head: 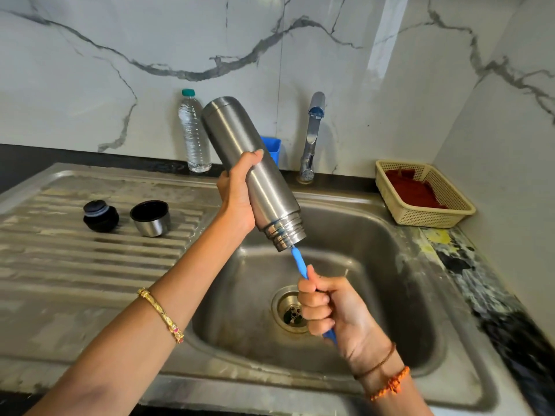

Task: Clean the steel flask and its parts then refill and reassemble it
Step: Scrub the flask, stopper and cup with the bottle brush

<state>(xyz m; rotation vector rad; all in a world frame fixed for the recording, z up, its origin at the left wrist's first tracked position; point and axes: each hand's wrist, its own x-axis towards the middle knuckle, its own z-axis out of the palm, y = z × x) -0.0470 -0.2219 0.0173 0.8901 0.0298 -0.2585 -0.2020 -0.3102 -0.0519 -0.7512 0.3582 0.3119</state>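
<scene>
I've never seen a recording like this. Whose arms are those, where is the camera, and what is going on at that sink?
There is no machine here: the arms belong to a person, and the one picture comes from a camera worn on their head, looking forward and down.

The left hand grips a steel flask, tilted with its open mouth pointing down over the sink. The right hand grips the blue handle of a bottle brush, whose far end goes into the flask's mouth; the bristles are hidden inside.

On the ribbed draining board lie the flask's black stopper and its steel cup lid. Behind stand a plastic water bottle, a tap and, on the right, a cream basket.
</scene>
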